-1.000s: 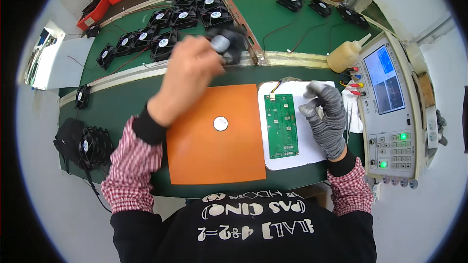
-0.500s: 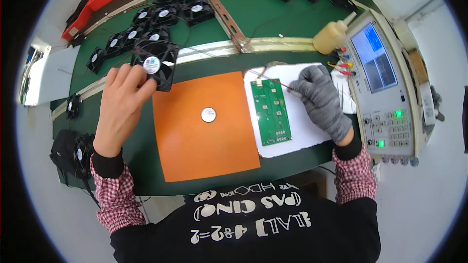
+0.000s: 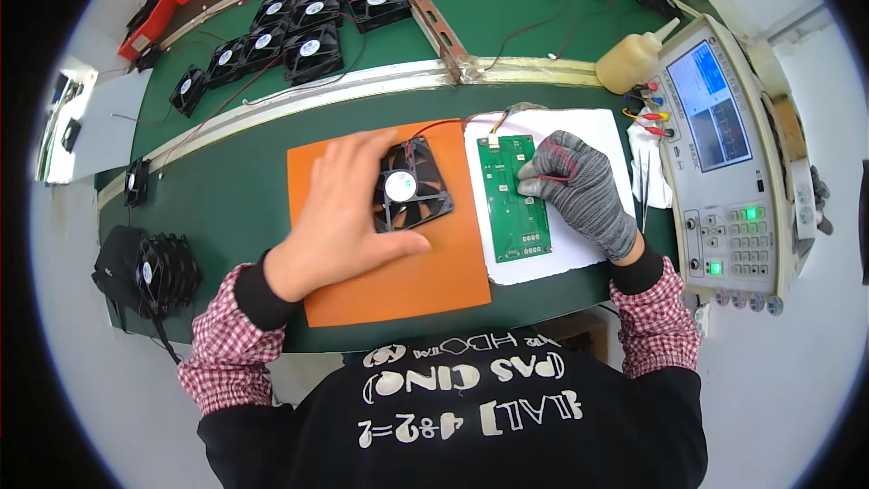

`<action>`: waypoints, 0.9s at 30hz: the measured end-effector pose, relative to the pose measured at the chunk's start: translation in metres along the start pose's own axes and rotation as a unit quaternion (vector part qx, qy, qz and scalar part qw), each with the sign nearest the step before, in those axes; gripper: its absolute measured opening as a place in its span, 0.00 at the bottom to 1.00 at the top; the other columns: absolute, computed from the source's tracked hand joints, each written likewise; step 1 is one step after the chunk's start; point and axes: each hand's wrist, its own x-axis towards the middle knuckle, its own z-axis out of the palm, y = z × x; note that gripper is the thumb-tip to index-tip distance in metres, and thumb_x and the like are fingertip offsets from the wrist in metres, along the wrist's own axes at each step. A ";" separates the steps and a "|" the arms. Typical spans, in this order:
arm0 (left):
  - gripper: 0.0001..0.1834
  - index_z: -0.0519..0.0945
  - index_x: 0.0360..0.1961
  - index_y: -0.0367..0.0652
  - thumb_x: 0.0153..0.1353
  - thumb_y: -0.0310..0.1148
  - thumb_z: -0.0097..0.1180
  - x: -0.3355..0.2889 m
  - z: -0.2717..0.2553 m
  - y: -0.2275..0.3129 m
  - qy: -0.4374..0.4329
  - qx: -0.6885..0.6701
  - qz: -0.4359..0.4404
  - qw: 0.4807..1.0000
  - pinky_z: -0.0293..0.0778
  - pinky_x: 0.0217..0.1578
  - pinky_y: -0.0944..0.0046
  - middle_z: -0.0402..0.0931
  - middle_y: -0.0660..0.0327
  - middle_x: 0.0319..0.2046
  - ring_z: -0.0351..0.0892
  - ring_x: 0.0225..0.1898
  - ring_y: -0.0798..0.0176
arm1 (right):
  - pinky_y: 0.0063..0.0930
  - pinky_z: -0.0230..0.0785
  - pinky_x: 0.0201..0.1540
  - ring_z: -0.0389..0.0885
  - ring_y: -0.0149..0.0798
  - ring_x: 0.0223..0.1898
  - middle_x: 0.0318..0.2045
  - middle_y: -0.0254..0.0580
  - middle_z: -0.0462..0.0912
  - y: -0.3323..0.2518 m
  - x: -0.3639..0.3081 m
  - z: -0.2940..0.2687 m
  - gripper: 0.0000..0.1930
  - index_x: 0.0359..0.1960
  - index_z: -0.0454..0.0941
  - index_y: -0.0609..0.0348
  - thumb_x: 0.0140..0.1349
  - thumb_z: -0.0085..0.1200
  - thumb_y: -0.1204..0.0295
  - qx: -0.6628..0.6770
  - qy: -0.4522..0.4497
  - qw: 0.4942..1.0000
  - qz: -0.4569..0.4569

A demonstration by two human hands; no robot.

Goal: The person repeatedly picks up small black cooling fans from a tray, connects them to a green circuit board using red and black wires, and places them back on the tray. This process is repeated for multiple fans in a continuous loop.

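A black cooling fan [image 3: 415, 195] with a round white label lies on the orange mat [image 3: 398, 285]. My bare left hand [image 3: 348, 199] is beside it, thumb and fingers spread, and the fingertips are near the fan's left edge. In its grey glove, my right hand [image 3: 584, 186] is closed, pinching the red fan cable [image 3: 552, 178] above the green circuit board [image 3: 510, 217]. The cable's end is hidden by the fingers. That board lies on a white pad [image 3: 593, 258], with a small white connector [image 3: 493, 139] at its top edge.
Several more fans [image 3: 314, 9] stand at the back left, behind a pale rail [image 3: 353, 83]. A slotted metal bar [image 3: 421, 4] divides the back area. On the right are a cream squeeze bottle [image 3: 627, 63], tweezers [image 3: 644, 181] and a test instrument [image 3: 724, 163] with a lit screen.
The fan came down from the left onto the mat, where my left hand has let go of it. The white disc there is out of sight. My right hand brought the cable left over the board.
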 end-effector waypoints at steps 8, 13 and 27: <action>0.51 0.69 0.61 0.35 0.36 0.45 0.78 -0.002 -0.002 0.015 0.107 0.139 0.140 0.975 0.64 0.54 0.51 0.73 0.51 0.51 0.71 0.52 0.46 | 0.35 0.72 0.47 0.78 0.45 0.39 0.32 0.41 0.78 0.012 0.004 0.003 0.08 0.29 0.83 0.60 0.46 0.68 0.76 0.014 -0.001 0.996 -0.091; 0.39 0.71 0.57 0.35 0.49 0.47 0.70 -0.025 -0.061 0.052 0.050 -0.233 0.170 0.956 0.69 0.45 0.53 0.77 0.52 0.48 0.77 0.44 0.52 | 0.31 0.73 0.45 0.79 0.39 0.37 0.31 0.38 0.78 0.015 0.002 0.001 0.09 0.31 0.84 0.59 0.46 0.69 0.77 0.016 0.013 0.996 -0.090; 0.26 0.78 0.53 0.32 0.64 0.44 0.55 0.054 -0.036 0.043 0.243 0.135 0.341 0.898 0.75 0.55 0.50 0.77 0.42 0.51 0.78 0.52 0.43 | 0.33 0.74 0.44 0.80 0.43 0.38 0.31 0.41 0.80 0.006 -0.001 0.000 0.07 0.31 0.82 0.60 0.51 0.66 0.77 0.029 0.013 0.997 -0.076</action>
